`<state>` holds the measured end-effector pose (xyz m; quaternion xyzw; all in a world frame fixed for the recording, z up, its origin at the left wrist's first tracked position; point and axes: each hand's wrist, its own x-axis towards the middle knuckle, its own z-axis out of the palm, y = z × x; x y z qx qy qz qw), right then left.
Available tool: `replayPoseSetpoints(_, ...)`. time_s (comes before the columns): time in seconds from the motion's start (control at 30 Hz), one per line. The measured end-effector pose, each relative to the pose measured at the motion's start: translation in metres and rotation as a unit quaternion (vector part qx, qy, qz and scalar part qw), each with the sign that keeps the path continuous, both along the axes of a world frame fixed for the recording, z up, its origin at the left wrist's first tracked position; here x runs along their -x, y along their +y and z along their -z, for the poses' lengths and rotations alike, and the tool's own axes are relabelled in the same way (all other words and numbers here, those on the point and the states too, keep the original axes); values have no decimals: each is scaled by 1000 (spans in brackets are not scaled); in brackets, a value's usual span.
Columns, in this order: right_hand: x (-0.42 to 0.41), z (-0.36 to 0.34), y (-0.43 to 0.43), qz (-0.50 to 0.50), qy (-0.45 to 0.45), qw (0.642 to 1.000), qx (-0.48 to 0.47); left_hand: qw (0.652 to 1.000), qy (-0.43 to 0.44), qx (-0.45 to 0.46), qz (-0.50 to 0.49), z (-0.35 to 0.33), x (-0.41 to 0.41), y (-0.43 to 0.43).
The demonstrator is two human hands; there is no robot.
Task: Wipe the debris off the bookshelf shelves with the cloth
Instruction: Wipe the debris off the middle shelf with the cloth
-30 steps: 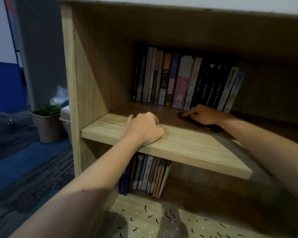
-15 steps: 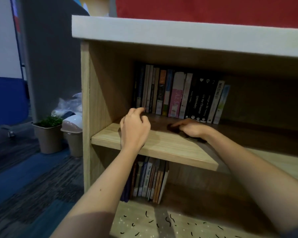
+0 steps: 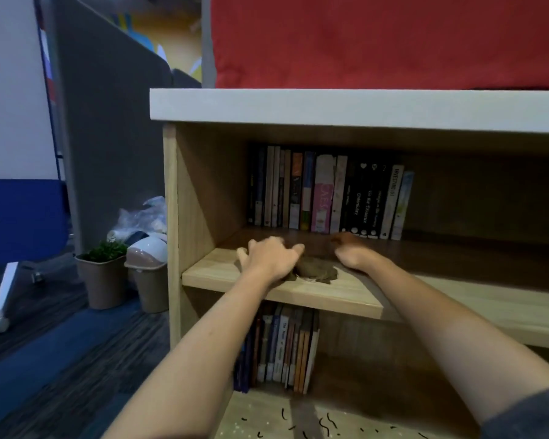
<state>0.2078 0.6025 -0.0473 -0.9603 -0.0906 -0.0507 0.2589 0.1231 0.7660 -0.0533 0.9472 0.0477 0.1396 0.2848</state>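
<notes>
A crumpled brown cloth point(image 3: 317, 270) lies on the wooden middle shelf point(image 3: 229, 275) of the bookshelf, near its front edge. My left hand point(image 3: 271, 258) rests on the shelf with fingers spread, its right side touching the cloth's left edge. My right hand point(image 3: 352, 252) hovers just right of and behind the cloth with loosely curled, blurred fingers; it holds nothing. Black squiggly debris point(image 3: 327, 423) is scattered over the bottom shelf.
A row of upright books point(image 3: 327, 194) fills the back of the middle shelf, and more books point(image 3: 282, 350) stand below. Left of the bookshelf on the floor are a potted plant point(image 3: 100, 274) and a lidded bin point(image 3: 149, 274). A red panel point(image 3: 377, 39) rises above.
My right hand has let go of the cloth, which now lies nearer the shelf's front. My left hand slid right to touch it. My view has pulled back and upward.
</notes>
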Motion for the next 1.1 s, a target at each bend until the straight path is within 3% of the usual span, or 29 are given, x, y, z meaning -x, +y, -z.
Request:
replayPoseSetpoints(0.07,-16,4,9,-21,-3,999,28,994,54,-94,4,-7,-7,-20)
replayPoseSetpoints(0.13,-32,6,16,-39,-22,997,58,986,93,-133,35,-15,-13,-25)
replayPoseSetpoints(0.2,-44,6,20,-49,-43,994,83,987,112,-81,79,-22,-19,-7)
replayPoseSetpoints(0.3,-57,8,21,-55,-36,992,105,993,100,-25,56,-22,-31,37)
replayPoseSetpoints(0.4,-66,14,20,-55,-15,993,108,990,106,-87,45,-25,-62,44)
replayPoseSetpoints(0.6,-74,19,16,-71,-8,994,87,973,114,-135,151,-24,-97,23)
replayPoseSetpoints(0.67,-78,20,16,-77,-6,993,89,967,130,-128,180,-27,-90,40)
replayPoseSetpoints(0.83,-80,19,18,-88,0,992,85,969,125,-168,130,-32,-105,48)
replayPoseSetpoints(0.97,-79,19,16,-92,-2,993,75,967,115,-159,163,-29,-123,14)
replayPoseSetpoints(1.1,-78,18,16,-94,-1,992,90,960,140,-154,189,-39,-109,38)
